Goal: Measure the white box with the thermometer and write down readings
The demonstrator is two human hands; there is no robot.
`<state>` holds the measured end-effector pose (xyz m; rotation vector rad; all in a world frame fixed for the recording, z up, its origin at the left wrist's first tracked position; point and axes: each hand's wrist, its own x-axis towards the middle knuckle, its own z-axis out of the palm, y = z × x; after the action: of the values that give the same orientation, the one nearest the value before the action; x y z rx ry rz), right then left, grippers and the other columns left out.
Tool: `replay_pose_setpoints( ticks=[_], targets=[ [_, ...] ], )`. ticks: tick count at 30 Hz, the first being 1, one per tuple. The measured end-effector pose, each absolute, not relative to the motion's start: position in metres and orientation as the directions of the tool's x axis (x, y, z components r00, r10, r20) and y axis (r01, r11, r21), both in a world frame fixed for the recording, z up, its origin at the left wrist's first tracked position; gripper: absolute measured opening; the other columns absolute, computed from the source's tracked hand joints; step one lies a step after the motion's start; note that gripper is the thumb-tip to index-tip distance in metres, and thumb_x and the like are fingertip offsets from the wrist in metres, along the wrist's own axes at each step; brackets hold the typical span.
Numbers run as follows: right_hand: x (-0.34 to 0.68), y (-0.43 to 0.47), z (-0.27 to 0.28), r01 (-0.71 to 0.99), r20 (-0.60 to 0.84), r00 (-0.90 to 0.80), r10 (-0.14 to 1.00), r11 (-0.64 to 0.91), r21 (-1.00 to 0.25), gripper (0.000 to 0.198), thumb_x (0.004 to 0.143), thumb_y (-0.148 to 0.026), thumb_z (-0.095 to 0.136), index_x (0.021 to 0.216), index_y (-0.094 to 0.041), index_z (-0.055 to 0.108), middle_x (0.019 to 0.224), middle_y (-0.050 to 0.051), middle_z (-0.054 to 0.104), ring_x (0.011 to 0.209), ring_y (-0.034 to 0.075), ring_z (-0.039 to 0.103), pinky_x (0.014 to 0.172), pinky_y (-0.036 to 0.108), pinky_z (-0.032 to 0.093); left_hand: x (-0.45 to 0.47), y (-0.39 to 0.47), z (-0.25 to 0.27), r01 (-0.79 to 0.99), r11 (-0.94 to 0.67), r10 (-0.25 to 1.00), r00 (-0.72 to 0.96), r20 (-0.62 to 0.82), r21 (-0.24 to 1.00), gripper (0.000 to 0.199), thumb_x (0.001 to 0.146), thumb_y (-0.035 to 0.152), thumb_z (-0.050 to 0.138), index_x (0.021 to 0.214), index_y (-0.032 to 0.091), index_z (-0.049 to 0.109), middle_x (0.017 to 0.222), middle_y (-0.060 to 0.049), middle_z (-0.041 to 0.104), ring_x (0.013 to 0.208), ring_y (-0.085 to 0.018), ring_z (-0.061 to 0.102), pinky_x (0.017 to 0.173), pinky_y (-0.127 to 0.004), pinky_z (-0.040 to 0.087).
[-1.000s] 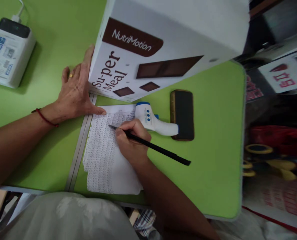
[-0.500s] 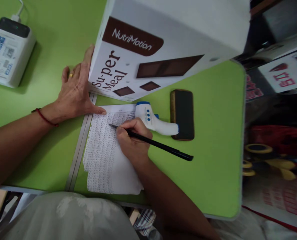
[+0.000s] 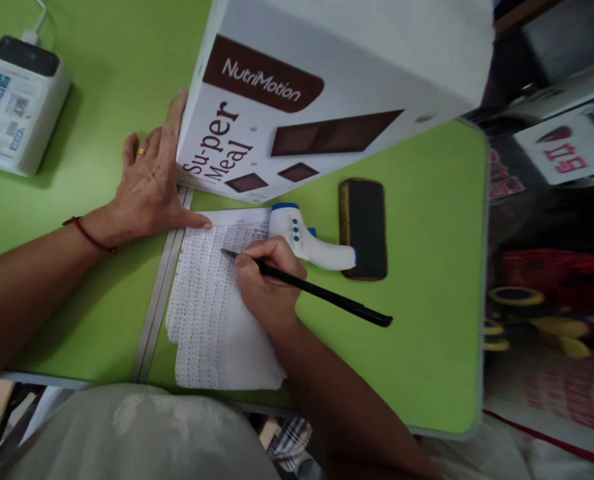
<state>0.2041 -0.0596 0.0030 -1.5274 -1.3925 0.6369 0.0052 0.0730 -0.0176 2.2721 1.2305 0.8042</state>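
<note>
My right hand (image 3: 271,277) is closed round a black pen (image 3: 327,291), whose tip rests at the written part of a paper sheet (image 3: 204,300). Rows of small handwriting cover the sheet's left side; its right side is blank, partly under my right hand and forearm. My left hand (image 3: 149,180) lies with fingers spread, the thumb on the sheet's upper left corner and the fingers against the side of a white NutriMotion box (image 3: 257,133). A white and blue infrared thermometer (image 3: 311,243) lies just beyond my right hand, its head over the sheet's top edge.
A dark phone (image 3: 364,227) lies by the thermometer's handle. At the far left stands a white power bank (image 3: 21,107) with cables plugged in. A metal seam (image 3: 159,300) crosses the green table (image 3: 427,333). Bags and cartons crowd beyond the table's right edge.
The pen tip has shifted very slightly right along the writing, and the pen's far end has dipped a little. My left hand stays in place.
</note>
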Motion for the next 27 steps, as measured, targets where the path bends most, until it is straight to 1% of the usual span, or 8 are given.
replay_pose_setpoints(
  ticks=[3, 6, 10, 14, 17, 21, 27],
  targets=[
    [0.205, -0.06, 0.003, 0.441, 0.19, 0.162, 0.968, 0.101, -0.892, 0.012, 0.073, -0.019, 0.059, 0.069, -0.025, 0.05, 0.061, -0.007, 0.055, 0.05, 0.01, 0.046, 0.046, 0.025, 0.042, 0.005, 0.073, -0.016, 0.607, -0.513, 0.852, 0.449, 0.271, 0.607, 0.137, 0.041, 0.099, 0.073, 0.152, 0.026, 0.04, 0.15, -0.012, 0.048, 0.135, -0.049, 0.044, 0.118, -0.065, 0.017],
    [0.205, -0.06, 0.0, 0.432, 0.191, 0.142, 0.971, 0.112, -0.895, 0.011, 0.074, -0.02, 0.059, 0.07, -0.025, 0.05, 0.061, -0.007, 0.055, 0.051, 0.01, 0.046, 0.048, 0.025, 0.042, 0.005, 0.073, -0.015, 0.627, -0.493, 0.861, 0.451, 0.234, 0.603, 0.136, 0.039, 0.101, 0.072, 0.147, 0.023, 0.044, 0.153, -0.015, 0.045, 0.136, -0.05, 0.042, 0.118, -0.065, 0.015],
    [0.204, -0.06, -0.004, 0.395, 0.214, 0.138, 0.967, 0.144, -0.907, 0.01, 0.074, -0.021, 0.06, 0.069, -0.025, 0.051, 0.059, -0.007, 0.054, 0.049, 0.009, 0.045, 0.047, 0.025, 0.039, 0.006, 0.073, -0.013, 0.631, -0.501, 0.857, 0.455, 0.241, 0.592, 0.135, 0.04, 0.102, 0.071, 0.146, 0.023, 0.044, 0.15, -0.017, 0.047, 0.137, -0.049, 0.043, 0.118, -0.066, 0.017],
    [0.203, -0.06, -0.004, 0.409, 0.217, 0.141, 0.966, 0.143, -0.901, 0.011, 0.075, -0.021, 0.059, 0.067, -0.025, 0.051, 0.057, -0.008, 0.054, 0.049, 0.009, 0.045, 0.047, 0.025, 0.039, 0.007, 0.071, -0.011, 0.662, -0.477, 0.871, 0.445, 0.209, 0.578, 0.138, 0.038, 0.104, 0.068, 0.146, 0.021, 0.043, 0.151, -0.018, 0.046, 0.138, -0.049, 0.042, 0.119, -0.064, 0.016],
    [0.203, -0.06, -0.003, 0.421, 0.216, 0.131, 0.967, 0.143, -0.896, 0.01, 0.075, -0.021, 0.059, 0.067, -0.024, 0.053, 0.057, -0.007, 0.054, 0.05, 0.01, 0.047, 0.047, 0.025, 0.04, 0.008, 0.07, -0.011, 0.665, -0.478, 0.873, 0.435, 0.222, 0.574, 0.135, 0.041, 0.105, 0.066, 0.145, 0.022, 0.043, 0.151, -0.017, 0.046, 0.137, -0.048, 0.043, 0.119, -0.063, 0.017],
    [0.204, -0.06, -0.004, 0.423, 0.214, 0.13, 0.968, 0.141, -0.895, 0.011, 0.075, -0.021, 0.06, 0.067, -0.024, 0.053, 0.057, -0.007, 0.055, 0.05, 0.01, 0.049, 0.048, 0.025, 0.041, 0.009, 0.07, -0.01, 0.675, -0.466, 0.877, 0.437, 0.199, 0.572, 0.139, 0.037, 0.106, 0.065, 0.146, 0.021, 0.042, 0.15, -0.019, 0.047, 0.137, -0.05, 0.043, 0.118, -0.064, 0.017],
    [0.205, -0.061, -0.008, 0.415, 0.241, 0.121, 0.963, 0.172, -0.894, 0.012, 0.074, -0.018, 0.06, 0.066, -0.024, 0.053, 0.056, -0.008, 0.054, 0.048, 0.009, 0.047, 0.047, 0.024, 0.039, 0.006, 0.072, -0.016, 0.638, -0.522, 0.848, 0.46, 0.264, 0.567, 0.137, 0.043, 0.105, 0.065, 0.149, 0.023, 0.04, 0.15, -0.017, 0.047, 0.135, -0.049, 0.045, 0.116, -0.064, 0.019]
  ],
)
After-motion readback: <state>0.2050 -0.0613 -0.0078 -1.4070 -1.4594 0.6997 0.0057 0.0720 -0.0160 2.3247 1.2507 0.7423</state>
